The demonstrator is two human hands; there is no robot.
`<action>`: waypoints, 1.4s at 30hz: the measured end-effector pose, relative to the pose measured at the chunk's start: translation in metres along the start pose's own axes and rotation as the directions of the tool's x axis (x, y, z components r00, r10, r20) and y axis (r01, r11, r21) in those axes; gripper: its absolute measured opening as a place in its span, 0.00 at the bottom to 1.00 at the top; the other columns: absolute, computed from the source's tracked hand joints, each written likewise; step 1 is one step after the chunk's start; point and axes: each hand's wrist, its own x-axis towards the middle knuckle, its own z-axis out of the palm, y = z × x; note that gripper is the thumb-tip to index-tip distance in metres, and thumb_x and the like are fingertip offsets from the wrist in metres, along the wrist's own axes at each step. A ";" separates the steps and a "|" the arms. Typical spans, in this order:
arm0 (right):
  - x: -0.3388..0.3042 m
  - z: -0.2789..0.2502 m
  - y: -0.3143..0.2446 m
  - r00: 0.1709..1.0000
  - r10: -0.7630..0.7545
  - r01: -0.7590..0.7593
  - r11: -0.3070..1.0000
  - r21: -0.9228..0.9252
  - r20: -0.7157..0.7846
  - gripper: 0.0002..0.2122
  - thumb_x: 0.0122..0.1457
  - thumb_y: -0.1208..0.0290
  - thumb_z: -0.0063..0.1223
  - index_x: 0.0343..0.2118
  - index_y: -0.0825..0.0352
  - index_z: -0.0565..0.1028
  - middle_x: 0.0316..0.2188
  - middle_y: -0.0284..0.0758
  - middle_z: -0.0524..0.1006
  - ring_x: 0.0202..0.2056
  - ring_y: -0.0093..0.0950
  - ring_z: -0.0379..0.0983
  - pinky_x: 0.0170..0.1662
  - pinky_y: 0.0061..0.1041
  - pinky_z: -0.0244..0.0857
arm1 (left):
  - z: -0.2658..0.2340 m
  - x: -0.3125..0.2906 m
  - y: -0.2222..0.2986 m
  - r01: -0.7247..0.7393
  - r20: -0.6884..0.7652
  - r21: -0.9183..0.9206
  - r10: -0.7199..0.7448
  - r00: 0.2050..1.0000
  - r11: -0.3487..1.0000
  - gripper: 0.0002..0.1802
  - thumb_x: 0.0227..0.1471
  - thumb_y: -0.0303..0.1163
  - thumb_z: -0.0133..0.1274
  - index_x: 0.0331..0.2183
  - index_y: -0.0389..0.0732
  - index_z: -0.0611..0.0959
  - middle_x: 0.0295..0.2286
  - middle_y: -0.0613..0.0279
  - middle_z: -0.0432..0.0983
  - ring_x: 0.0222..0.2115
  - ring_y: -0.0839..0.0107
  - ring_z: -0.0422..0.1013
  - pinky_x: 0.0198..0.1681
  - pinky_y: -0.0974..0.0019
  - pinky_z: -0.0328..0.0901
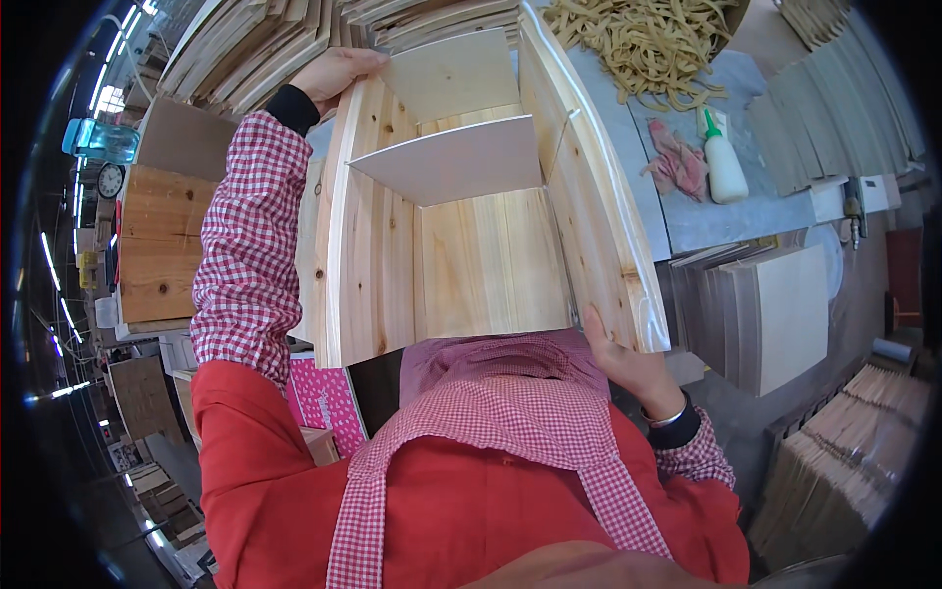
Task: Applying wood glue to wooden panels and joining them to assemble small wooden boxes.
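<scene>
A pale pine box (378, 265) with an open top is tilted in front of my body, above my lap. A thin white panel (446, 162) stands across its inside, and a second thin panel (451, 79) stands farther off. Along the right wall's top edge runs a glossy strip. My left hand (339, 72) is closed on the far left corner of the box, its fingertips partly out of sight. At the near right corner my right hand (628, 365) grips the right wall, thumb on the inner side and fingers hidden beneath.
On the grey-blue table (628, 231) to the right lie a white bottle with a green nozzle (724, 162), a pink rag (677, 162) and a heap of tan bands (653, 44). Stacked thin boards (245, 49) stand at the far left. More panels (785, 314) lean at right.
</scene>
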 end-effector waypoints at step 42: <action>-0.003 0.014 0.011 0.956 -0.149 0.188 0.972 -0.138 0.253 0.15 0.51 0.78 0.56 0.43 0.73 0.71 0.29 0.46 0.78 0.32 0.42 0.78 0.34 0.31 0.71 | 0.061 -0.119 -0.006 -0.446 0.071 0.638 0.529 0.846 0.627 0.15 0.55 0.38 0.53 0.42 0.44 0.84 0.60 0.47 0.54 0.61 0.55 0.50 0.61 0.56 0.47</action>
